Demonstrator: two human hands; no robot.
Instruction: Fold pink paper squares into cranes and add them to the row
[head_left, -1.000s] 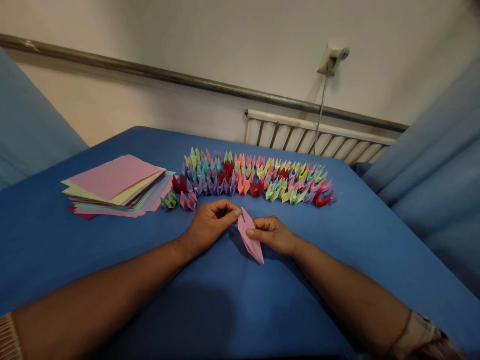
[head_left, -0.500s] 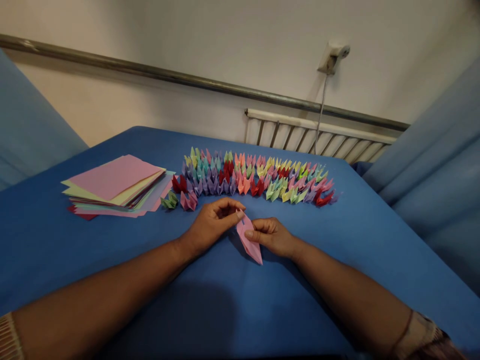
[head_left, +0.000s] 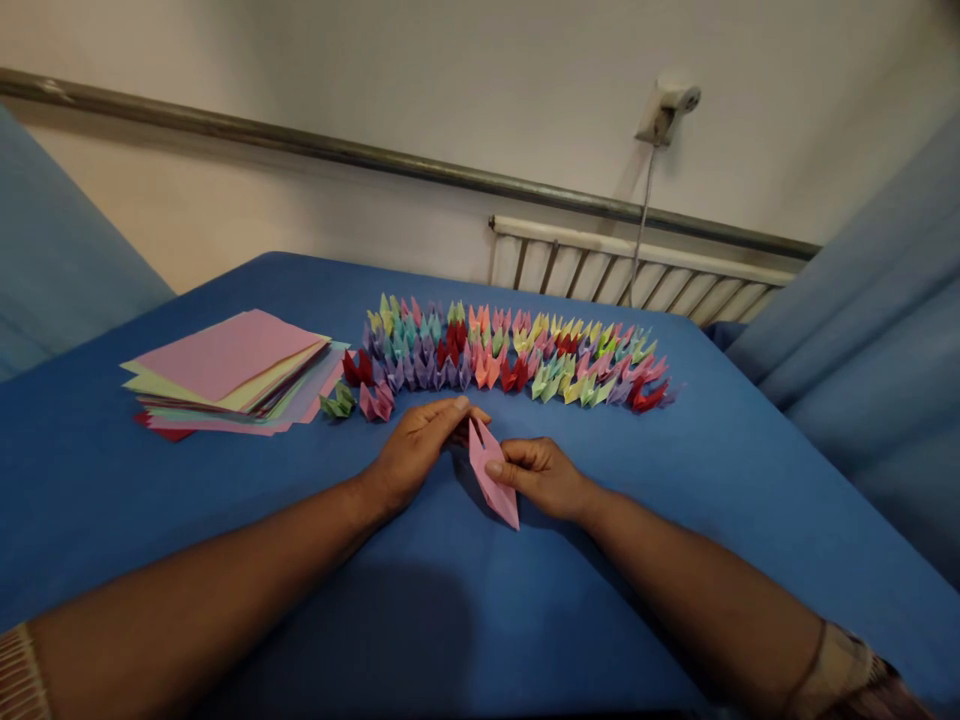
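Observation:
A narrow folded pink paper piece [head_left: 491, 475] stands tilted on the blue table [head_left: 675, 540] in front of me. My right hand [head_left: 544, 475] pinches its middle between thumb and fingers. My left hand [head_left: 420, 445] curls its fingers at the piece's upper tip, touching it from the left. Just beyond my hands lie rows of small folded paper pieces [head_left: 510, 355] in many colours. A green one [head_left: 337, 402] and a pink one [head_left: 377, 400] stand at the left end of the nearest row.
A stack of coloured square paper sheets [head_left: 232, 370] lies at the left of the table, pink on top. Blue curtains [head_left: 862, 330] hang at both sides. Behind the table are a bed rail [head_left: 637, 270], a wall pipe and a cable fitting [head_left: 664, 110].
The pink piece has shifted slightly left and its top has narrowed to a point. My left fingers have closed in on its upper tip; my right hand holds on.

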